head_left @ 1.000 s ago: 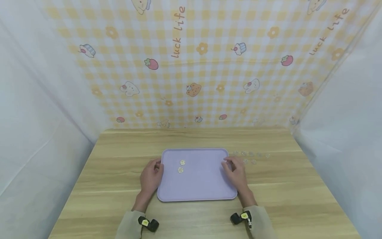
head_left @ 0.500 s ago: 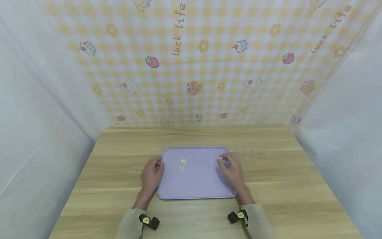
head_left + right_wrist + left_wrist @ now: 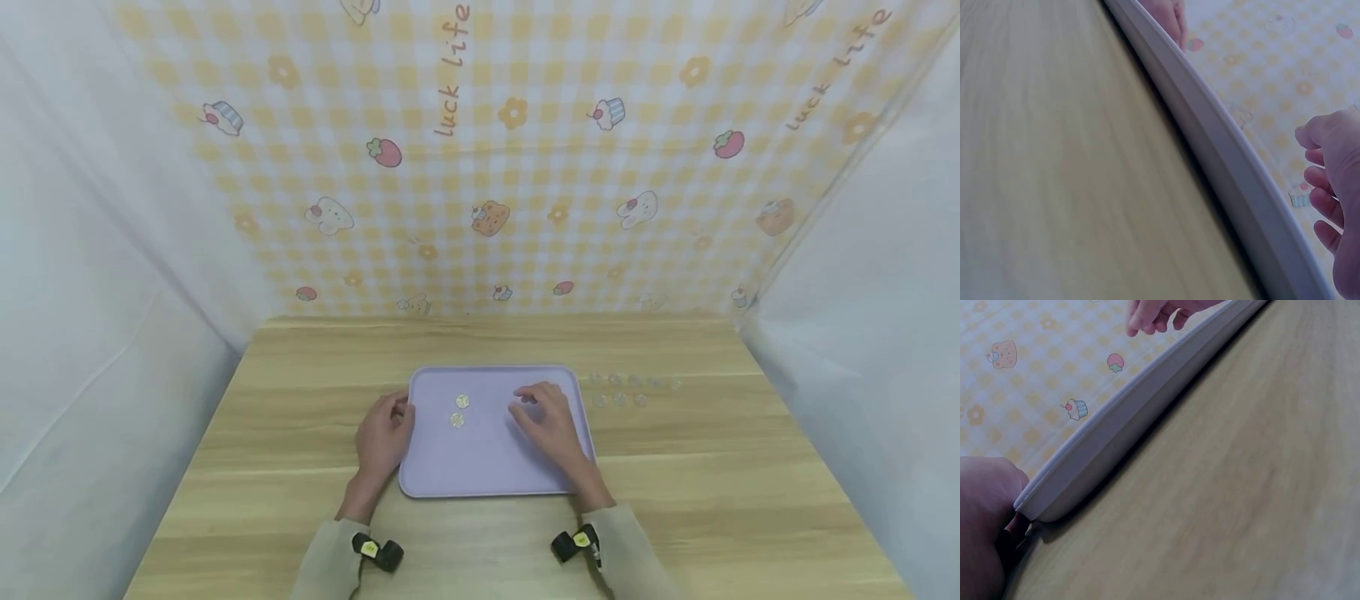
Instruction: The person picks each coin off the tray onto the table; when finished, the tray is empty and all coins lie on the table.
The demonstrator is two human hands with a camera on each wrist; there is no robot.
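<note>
A pale purple tray (image 3: 487,475) lies on the wooden table. On its left half are two small gold-toned round pieces (image 3: 462,402), one just behind the other. My left hand (image 3: 384,437) grips the tray's left edge, thumb at the rim; in the left wrist view its fingers (image 3: 1019,526) reach down at the tray's outer side. Over the tray's right half hovers my right hand (image 3: 551,425), fingers loosely bent, with a gap between thumb and forefinger and nothing visible in it. The right wrist view shows its bent fingers (image 3: 1322,181) above the tray rim (image 3: 1229,134).
Several clear round discs (image 3: 619,399) lie in two rows on the table (image 3: 712,467) to the right of the tray. A yellow checked cloth (image 3: 420,192) hangs behind the table, and white sheets (image 3: 97,292) close off both sides.
My right hand has moved left from the tray's right edge to over its right half, uncovering a clear disc beside the tray. My left hand stays at the tray's left edge.
</note>
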